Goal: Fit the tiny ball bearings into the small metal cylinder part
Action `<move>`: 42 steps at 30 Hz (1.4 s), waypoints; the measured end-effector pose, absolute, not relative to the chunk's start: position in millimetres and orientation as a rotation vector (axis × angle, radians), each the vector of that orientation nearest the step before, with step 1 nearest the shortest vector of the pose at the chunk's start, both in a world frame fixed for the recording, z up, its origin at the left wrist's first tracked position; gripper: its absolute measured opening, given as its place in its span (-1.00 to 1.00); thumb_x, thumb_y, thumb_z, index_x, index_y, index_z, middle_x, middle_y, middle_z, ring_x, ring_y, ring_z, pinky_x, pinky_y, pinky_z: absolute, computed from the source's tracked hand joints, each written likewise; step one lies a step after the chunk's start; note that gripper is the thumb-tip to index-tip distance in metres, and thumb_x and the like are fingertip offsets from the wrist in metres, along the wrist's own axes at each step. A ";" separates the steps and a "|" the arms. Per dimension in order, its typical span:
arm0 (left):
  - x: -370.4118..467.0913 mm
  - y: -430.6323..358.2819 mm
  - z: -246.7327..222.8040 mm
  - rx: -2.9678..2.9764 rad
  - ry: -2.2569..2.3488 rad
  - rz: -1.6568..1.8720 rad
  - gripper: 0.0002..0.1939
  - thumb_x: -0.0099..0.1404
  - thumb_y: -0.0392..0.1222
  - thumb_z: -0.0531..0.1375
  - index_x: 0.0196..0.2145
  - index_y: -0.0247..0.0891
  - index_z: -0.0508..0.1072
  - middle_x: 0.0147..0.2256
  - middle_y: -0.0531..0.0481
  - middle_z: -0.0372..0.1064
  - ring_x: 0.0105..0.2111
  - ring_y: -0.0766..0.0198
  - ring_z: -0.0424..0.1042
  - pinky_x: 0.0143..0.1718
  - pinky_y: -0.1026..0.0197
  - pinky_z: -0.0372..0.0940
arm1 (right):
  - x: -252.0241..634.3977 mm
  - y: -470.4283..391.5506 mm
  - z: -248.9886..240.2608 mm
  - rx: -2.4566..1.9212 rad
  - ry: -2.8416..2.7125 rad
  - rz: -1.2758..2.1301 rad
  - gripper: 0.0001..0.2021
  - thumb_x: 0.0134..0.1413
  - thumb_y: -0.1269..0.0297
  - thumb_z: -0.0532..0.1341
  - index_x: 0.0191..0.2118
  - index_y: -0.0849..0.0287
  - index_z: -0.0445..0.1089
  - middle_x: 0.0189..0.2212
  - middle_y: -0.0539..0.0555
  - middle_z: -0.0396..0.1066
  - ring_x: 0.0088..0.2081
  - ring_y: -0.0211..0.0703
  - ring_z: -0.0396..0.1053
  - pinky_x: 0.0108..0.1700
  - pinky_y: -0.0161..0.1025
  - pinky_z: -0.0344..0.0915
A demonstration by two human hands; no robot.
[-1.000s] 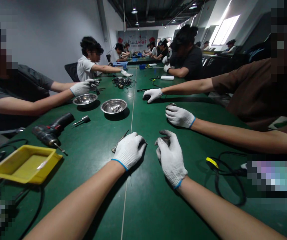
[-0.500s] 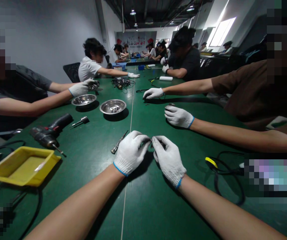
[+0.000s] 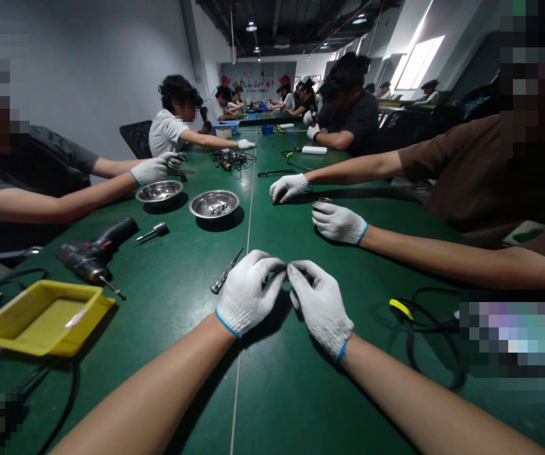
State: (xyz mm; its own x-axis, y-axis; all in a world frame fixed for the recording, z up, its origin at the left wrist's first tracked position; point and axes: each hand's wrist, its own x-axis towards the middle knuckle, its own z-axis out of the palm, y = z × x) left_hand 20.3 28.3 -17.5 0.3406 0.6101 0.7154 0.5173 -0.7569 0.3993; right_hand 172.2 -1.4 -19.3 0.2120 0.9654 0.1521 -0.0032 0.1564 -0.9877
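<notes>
Both my hands wear white knit gloves with blue cuffs and meet fingertip to fingertip above the green table (image 3: 272, 392). My left hand (image 3: 251, 292) is closed in a pinch, thumb against fingers. Opposite it, my right hand (image 3: 322, 303) pinches at the same spot. Whatever sits between the fingertips is too small and hidden to make out. Just left of my left hand lies a small screwdriver (image 3: 224, 275) with a clear handle, its shaft slanting away from me.
At left are a yellow tray (image 3: 40, 344), a power drill (image 3: 93, 253) and a metal bit holder (image 3: 153, 232). Two steel bowls stand ahead, the nearer bowl (image 3: 214, 213) holding small metal parts. A co-worker's gloved hand (image 3: 339, 223) rests at right, near a black cable (image 3: 436, 328).
My fingertips have drawn slightly closer together. On the right, the co-worker's farther hand has shifted a little toward me and left. The far white-sleeved person's hand has moved left.
</notes>
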 end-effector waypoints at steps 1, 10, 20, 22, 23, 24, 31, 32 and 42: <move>20.5 28.3 -17.3 2.481 1.054 1.392 -0.89 0.49 -0.24 0.21 -0.12 -0.25 0.56 -0.22 -0.09 0.51 -0.19 0.19 0.56 -0.10 0.17 0.48 | 172.2 -1.5 -19.0 -1.175 -1.113 0.955 -0.54 0.10 -0.23 0.36 -0.35 0.14 0.52 -0.71 -0.13 0.20 -0.63 -0.23 0.14 -0.59 -0.28 0.09; 20.6 26.4 -14.5 2.415 1.064 1.402 -0.90 0.47 -0.26 0.24 -0.17 -0.26 0.58 -0.26 -0.06 0.51 -0.23 0.22 0.55 -0.13 0.19 0.47 | 170.0 -3.2 -17.1 -1.164 -1.095 1.003 -0.52 0.08 -0.26 0.36 -0.39 0.12 0.44 -0.69 -0.14 0.20 -0.64 -0.27 0.08 -0.59 -0.28 0.05; 20.3 27.6 -17.0 2.420 0.998 1.455 -0.91 0.47 -0.29 0.24 -0.17 -0.27 0.58 -0.28 -0.05 0.51 -0.28 0.23 0.55 -0.19 0.21 0.46 | 170.1 -2.3 -14.4 -1.148 -1.119 1.014 -0.48 0.06 -0.30 0.36 -0.42 0.13 0.40 -0.67 -0.14 0.19 -0.65 -0.31 0.07 -0.62 -0.29 -0.03; 20.2 27.4 -17.2 2.424 1.001 1.447 -0.91 0.47 -0.29 0.24 -0.16 -0.27 0.58 -0.27 -0.05 0.51 -0.27 0.23 0.55 -0.18 0.21 0.46 | 170.1 -2.3 -14.6 -1.148 -1.117 1.010 -0.48 0.07 -0.29 0.36 -0.43 0.12 0.38 -0.66 -0.14 0.19 -0.65 -0.31 0.08 -0.62 -0.29 -0.03; 20.1 27.3 -17.3 2.428 1.002 1.443 -0.91 0.47 -0.29 0.24 -0.16 -0.26 0.58 -0.26 -0.05 0.51 -0.27 0.23 0.55 -0.17 0.21 0.47 | 170.0 -2.3 -15.0 -1.149 -1.117 1.010 -0.49 0.07 -0.29 0.35 -0.43 0.12 0.38 -0.66 -0.14 0.19 -0.65 -0.31 0.09 -0.62 -0.29 -0.04; 20.0 27.2 -17.4 2.434 1.004 1.439 -0.91 0.48 -0.29 0.24 -0.15 -0.26 0.58 -0.26 -0.05 0.51 -0.26 0.23 0.55 -0.16 0.21 0.47 | 170.0 -2.4 -15.4 -1.150 -1.118 1.010 -0.49 0.08 -0.28 0.35 -0.43 0.12 0.38 -0.66 -0.14 0.19 -0.65 -0.31 0.09 -0.63 -0.29 -0.04; 19.9 27.9 -17.0 2.444 0.997 1.403 -0.90 0.49 -0.30 0.22 -0.15 -0.27 0.57 -0.25 -0.06 0.50 -0.24 0.22 0.55 -0.13 0.21 0.47 | 169.5 -2.3 -17.7 -1.143 -1.107 1.012 -0.50 0.09 -0.26 0.35 -0.42 0.12 0.38 -0.66 -0.15 0.19 -0.66 -0.32 0.08 -0.63 -0.30 -0.05; 20.1 28.0 -16.8 2.436 0.999 1.399 -0.90 0.48 -0.30 0.22 -0.15 -0.27 0.57 -0.25 -0.06 0.50 -0.24 0.22 0.55 -0.13 0.21 0.47 | 169.5 -2.4 -17.6 -1.141 -1.103 1.014 -0.50 0.09 -0.26 0.35 -0.42 0.13 0.38 -0.66 -0.15 0.19 -0.65 -0.32 0.08 -0.63 -0.30 -0.05; 22.0 27.5 -15.2 2.368 1.024 1.354 -0.91 0.46 -0.32 0.23 -0.17 -0.26 0.57 -0.24 -0.05 0.51 -0.23 0.21 0.54 -0.10 0.19 0.46 | 170.6 -3.6 -15.7 -1.142 -1.122 1.004 -0.53 0.12 -0.22 0.34 -0.41 0.12 0.38 -0.67 -0.15 0.17 -0.66 -0.32 0.07 -0.63 -0.30 -0.04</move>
State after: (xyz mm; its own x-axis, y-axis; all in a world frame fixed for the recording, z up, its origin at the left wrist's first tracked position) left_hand 22.0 27.5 -15.2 0.3300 0.6689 0.6661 0.4590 -0.7303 0.5059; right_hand 170.6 -3.6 -15.7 0.1662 0.9758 0.1418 -0.0336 0.1493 -0.9882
